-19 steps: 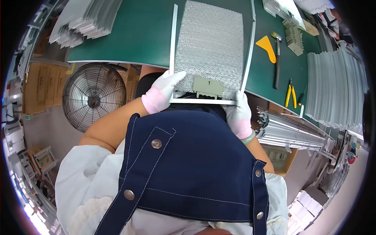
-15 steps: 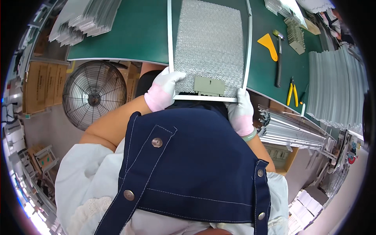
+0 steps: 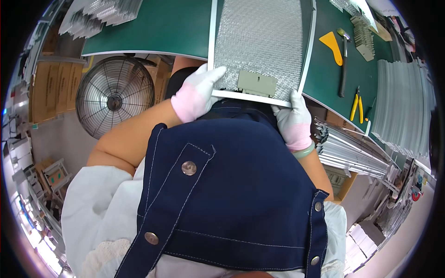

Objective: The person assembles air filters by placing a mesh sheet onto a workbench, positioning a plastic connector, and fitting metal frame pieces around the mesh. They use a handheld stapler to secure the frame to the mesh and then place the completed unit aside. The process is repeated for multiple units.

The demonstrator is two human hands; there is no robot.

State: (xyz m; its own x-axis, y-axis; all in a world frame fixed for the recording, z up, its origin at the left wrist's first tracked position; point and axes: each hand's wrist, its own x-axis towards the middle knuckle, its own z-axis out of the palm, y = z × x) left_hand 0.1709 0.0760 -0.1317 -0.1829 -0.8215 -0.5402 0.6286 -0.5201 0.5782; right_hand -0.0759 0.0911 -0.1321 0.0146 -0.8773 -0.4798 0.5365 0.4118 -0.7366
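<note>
A silvery mesh filter panel [image 3: 264,39] with a pale metal frame [image 3: 250,97] lies partly over the green table [image 3: 157,34], its near edge reaching past the table toward my body. Close to that edge, a grey-green rectangular plate [image 3: 257,83] sits on the mesh. My left hand [image 3: 194,95], in a white and pink glove, is closed on the frame's near left corner. At the near right corner, my gloved right hand [image 3: 295,121] grips the frame, thumb on top. Fingers under the frame are hidden.
On the table's right are a yellow scraper [image 3: 331,47], a hammer [image 3: 343,65], yellow-handled pliers [image 3: 357,107] and a stack of metal strips [image 3: 402,109]. Folded mesh [image 3: 99,16] lies at far left. A round floor fan [image 3: 114,99] stands left, below the table edge.
The whole view has shifted a little. The framed panel is now turned slightly, its near edge sloping down to the right. Both hands keep their hold at its near corners.
</note>
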